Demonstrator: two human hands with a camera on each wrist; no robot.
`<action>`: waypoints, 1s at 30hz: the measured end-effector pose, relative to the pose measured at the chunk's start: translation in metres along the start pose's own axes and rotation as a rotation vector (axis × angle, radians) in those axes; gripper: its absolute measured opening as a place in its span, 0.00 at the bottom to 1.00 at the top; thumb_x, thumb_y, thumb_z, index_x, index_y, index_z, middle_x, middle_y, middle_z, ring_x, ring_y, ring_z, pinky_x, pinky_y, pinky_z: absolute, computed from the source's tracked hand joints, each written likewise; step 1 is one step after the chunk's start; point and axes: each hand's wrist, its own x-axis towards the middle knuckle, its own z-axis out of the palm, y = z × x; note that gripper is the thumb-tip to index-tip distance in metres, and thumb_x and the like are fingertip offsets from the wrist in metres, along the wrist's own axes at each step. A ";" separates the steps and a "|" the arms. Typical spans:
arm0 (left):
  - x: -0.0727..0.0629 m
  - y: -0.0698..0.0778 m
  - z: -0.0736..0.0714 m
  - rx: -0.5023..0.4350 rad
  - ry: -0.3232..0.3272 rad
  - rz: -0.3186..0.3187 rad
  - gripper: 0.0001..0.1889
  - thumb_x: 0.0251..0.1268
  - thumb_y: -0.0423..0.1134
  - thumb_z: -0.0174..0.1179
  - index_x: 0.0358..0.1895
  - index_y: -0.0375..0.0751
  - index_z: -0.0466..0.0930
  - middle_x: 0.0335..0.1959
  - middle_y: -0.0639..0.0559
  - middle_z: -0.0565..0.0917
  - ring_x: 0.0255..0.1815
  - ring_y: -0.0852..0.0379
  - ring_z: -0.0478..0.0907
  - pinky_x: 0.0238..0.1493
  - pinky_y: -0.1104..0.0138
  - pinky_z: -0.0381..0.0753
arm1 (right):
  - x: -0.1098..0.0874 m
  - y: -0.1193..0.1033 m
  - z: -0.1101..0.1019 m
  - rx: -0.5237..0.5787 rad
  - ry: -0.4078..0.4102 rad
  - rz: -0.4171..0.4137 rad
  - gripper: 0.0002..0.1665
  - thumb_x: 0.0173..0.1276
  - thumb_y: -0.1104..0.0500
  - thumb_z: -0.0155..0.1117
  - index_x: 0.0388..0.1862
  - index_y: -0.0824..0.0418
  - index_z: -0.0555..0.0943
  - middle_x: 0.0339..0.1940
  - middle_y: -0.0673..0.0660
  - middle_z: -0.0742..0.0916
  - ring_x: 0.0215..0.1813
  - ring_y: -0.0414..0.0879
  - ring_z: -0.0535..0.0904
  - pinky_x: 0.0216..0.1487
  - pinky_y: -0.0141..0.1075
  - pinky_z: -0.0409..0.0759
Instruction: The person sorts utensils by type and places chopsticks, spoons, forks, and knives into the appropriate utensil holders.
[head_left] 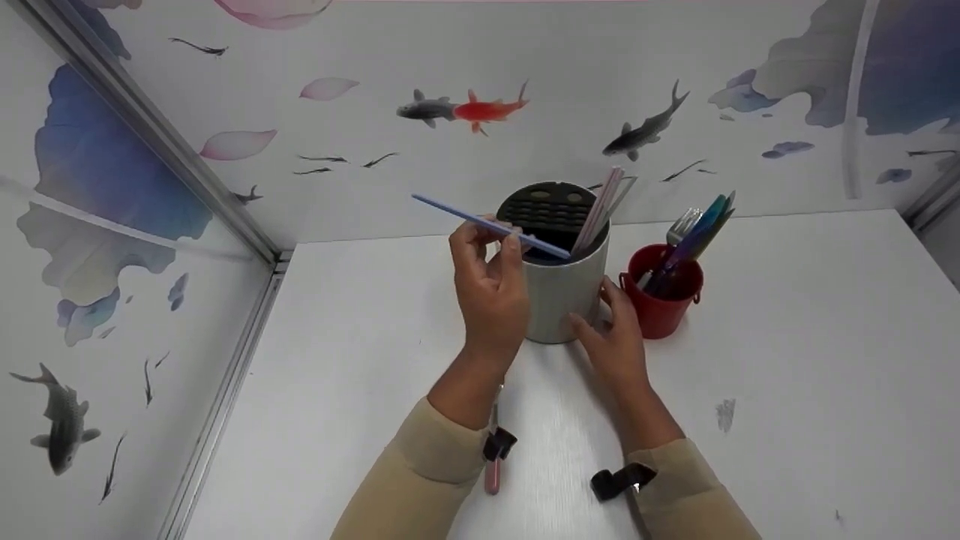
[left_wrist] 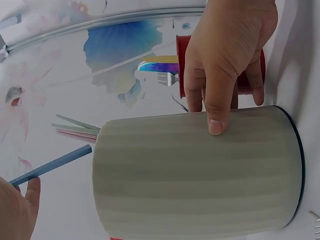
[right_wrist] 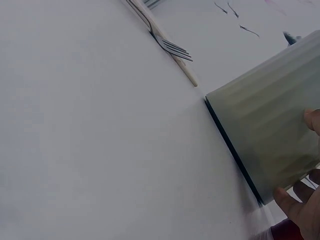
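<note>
My left hand [head_left: 491, 300] pinches a slim blue chopstick [head_left: 487, 225] between thumb and fingers, slanting across the open top of a pale grey-green utensil holder [head_left: 559, 300]. The chopstick's lower right end is close to the holder's rim. My right hand [head_left: 615, 337] grips the holder low on its right side, with the thumb [left_wrist: 216, 125] on its wall. A black slotted insert [head_left: 551, 206] covers the back of the holder's top. Several pink and pale green sticks [head_left: 600, 210] stand in its right part.
A red bucket [head_left: 661, 315] with a fork [head_left: 682, 225] and shiny coloured knives stands just right of the holder. A utensil with a pink handle [head_left: 492, 476] lies by my left wrist. In the right wrist view, a fork [right_wrist: 172, 48] lies against a pale stick [right_wrist: 187, 72].
</note>
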 end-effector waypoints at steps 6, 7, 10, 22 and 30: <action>0.002 -0.011 0.004 0.168 -0.051 0.073 0.14 0.80 0.31 0.52 0.62 0.34 0.65 0.57 0.36 0.75 0.59 0.48 0.78 0.64 0.61 0.84 | 0.000 0.002 0.000 0.007 -0.005 -0.012 0.48 0.72 0.54 0.71 0.85 0.45 0.58 0.84 0.50 0.66 0.84 0.51 0.60 0.81 0.54 0.66; 0.003 -0.014 0.004 0.191 -0.067 0.073 0.14 0.81 0.31 0.52 0.63 0.34 0.65 0.57 0.37 0.75 0.59 0.48 0.78 0.64 0.62 0.84 | 0.000 0.002 0.000 0.005 -0.003 -0.023 0.47 0.72 0.54 0.70 0.85 0.46 0.58 0.84 0.51 0.66 0.84 0.51 0.61 0.80 0.55 0.66; 0.005 -0.022 0.004 0.252 -0.121 0.056 0.15 0.81 0.32 0.52 0.63 0.34 0.65 0.57 0.39 0.75 0.60 0.50 0.77 0.63 0.63 0.84 | -0.001 0.003 0.000 -0.002 0.005 -0.057 0.47 0.72 0.55 0.70 0.84 0.49 0.59 0.84 0.53 0.66 0.83 0.53 0.62 0.79 0.55 0.68; 0.022 -0.037 0.003 0.475 -0.298 0.051 0.14 0.78 0.34 0.58 0.61 0.34 0.73 0.50 0.43 0.80 0.53 0.54 0.82 0.55 0.72 0.85 | -0.002 0.002 -0.001 0.027 -0.006 -0.079 0.46 0.72 0.54 0.70 0.84 0.48 0.59 0.83 0.53 0.66 0.83 0.52 0.62 0.78 0.55 0.70; 0.030 -0.037 0.007 0.472 -0.303 -0.063 0.13 0.76 0.34 0.60 0.59 0.37 0.78 0.48 0.46 0.82 0.52 0.57 0.83 0.54 0.73 0.85 | -0.003 0.001 -0.003 0.032 -0.016 -0.054 0.46 0.73 0.54 0.70 0.84 0.47 0.59 0.84 0.51 0.66 0.84 0.51 0.61 0.79 0.54 0.69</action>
